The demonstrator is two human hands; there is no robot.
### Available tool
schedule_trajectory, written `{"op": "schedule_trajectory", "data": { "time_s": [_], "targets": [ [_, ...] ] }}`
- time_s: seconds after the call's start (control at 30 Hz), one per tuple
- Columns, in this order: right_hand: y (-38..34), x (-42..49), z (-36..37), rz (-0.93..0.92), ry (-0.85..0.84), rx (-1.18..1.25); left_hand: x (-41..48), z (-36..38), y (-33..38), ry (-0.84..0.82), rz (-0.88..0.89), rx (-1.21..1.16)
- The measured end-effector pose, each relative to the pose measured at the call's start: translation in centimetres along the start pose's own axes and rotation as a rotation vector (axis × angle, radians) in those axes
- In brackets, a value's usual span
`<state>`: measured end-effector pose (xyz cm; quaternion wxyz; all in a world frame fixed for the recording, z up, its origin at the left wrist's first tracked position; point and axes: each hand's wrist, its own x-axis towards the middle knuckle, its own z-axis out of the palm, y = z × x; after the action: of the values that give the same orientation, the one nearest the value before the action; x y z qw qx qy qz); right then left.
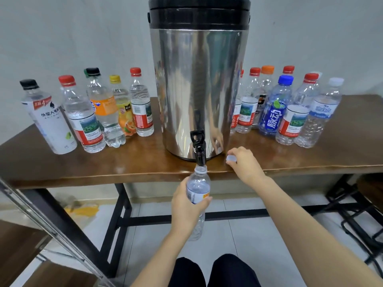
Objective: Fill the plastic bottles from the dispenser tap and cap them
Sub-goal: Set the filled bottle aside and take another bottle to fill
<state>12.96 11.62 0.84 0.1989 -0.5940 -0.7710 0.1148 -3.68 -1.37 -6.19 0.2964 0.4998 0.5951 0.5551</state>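
While right hand [245, 162] pinches the cap [231, 158], left hand [185, 207] grips the bottle [198, 183] upright, mouth under tap [198, 145].

My left hand [186, 206] grips an uncapped clear bottle [198, 184] just below the table edge, its mouth right under the black tap [198, 146] of the steel dispenser [196, 90]. My right hand [245, 163] pinches a pale cap [231, 158] at the front of the table [93, 164], beside the dispenser's base; whether the cap touches the wood I can't quite tell. A row of capped bottles [83, 121] stands left of the dispenser, a second cluster [273, 112] to its right.
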Motion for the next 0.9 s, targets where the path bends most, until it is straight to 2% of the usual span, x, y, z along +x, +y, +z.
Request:
{"op": "schedule_trajectory", "data": {
  "time_s": [0.33,0.43,0.6,0.77,0.9],
  "targets": [
    [0.4,-0.7,0.0,0.013,0.026,0.059,-0.2,0.7,0.2,0.031,0.119,0.113],
    [0.3,-1.3,-0.5,-0.021,0.092,0.101,0.0,0.8,0.1,0.035,0.161,0.161],
    [-2.4,-2.6,-2.9,-0.270,0.290,0.229,0.6,0.6,0.3,0.041,0.148,0.186],
    [-7.2,-3.9,-6.1,-0.541,0.273,0.295,0.9,1.0,0.2,0.051,0.144,0.214],
    [-9.6,-3.8,-7.6,-0.613,0.237,0.121,1.2,0.9,0.1,0.057,0.143,0.217]
  ]
}}
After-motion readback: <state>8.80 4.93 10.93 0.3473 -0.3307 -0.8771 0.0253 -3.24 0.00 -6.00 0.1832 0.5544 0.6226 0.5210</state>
